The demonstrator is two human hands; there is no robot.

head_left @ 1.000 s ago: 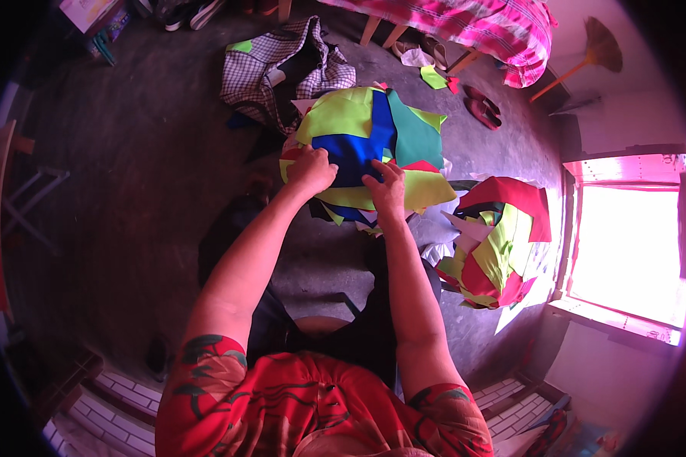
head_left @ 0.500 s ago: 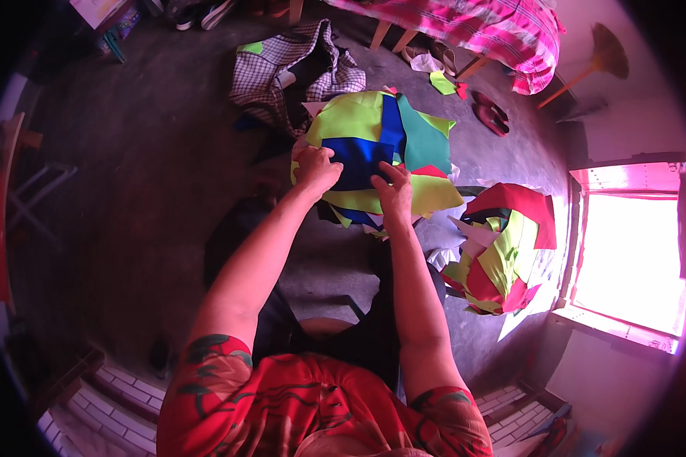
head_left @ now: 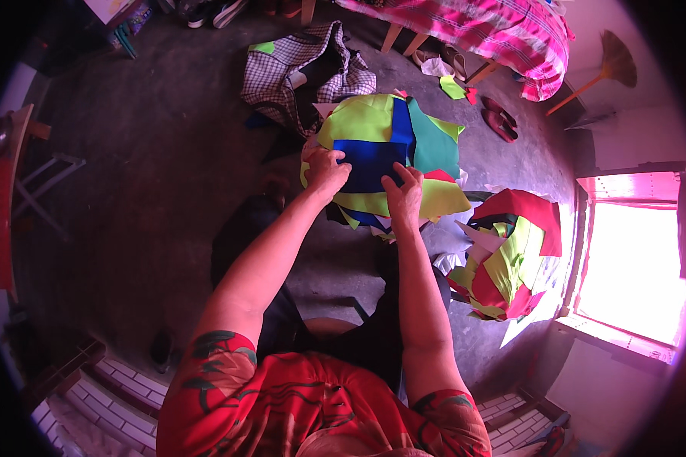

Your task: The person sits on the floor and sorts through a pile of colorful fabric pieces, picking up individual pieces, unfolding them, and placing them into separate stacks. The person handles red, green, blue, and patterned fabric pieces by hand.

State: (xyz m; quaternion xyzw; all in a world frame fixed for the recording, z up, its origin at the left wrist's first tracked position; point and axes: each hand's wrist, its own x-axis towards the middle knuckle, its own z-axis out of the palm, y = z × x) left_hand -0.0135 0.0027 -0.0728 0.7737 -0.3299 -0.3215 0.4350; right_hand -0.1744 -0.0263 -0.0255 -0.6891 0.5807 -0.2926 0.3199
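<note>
A rectangular dark blue piece of cloth [head_left: 370, 164] lies flat on top of a heap of cloth scraps in front of me. My left hand [head_left: 328, 172] has its fingers curled at the blue piece's left edge. At the right edge, my right hand [head_left: 405, 190] grips the cloth with thumb and fingertips. Around it in the heap are a yellow-green scrap [head_left: 358, 118], a green scrap [head_left: 433, 145] and a yellow-green strip [head_left: 442, 196] nearer me. What lies underneath is mostly hidden.
A second heap of red and yellow-green scraps [head_left: 503, 263] is to the right, near a bright window [head_left: 629, 266]. Beyond my heap lies a checked cloth [head_left: 274, 84]. Dark red shoes [head_left: 499, 119], a broom [head_left: 613, 65] and a pink-draped piece of furniture [head_left: 480, 34] are farther off.
The whole view has shifted slightly, moving the scene right and down. Both hands stay at the blue piece's edges, and its bright sheen has dulled.
</note>
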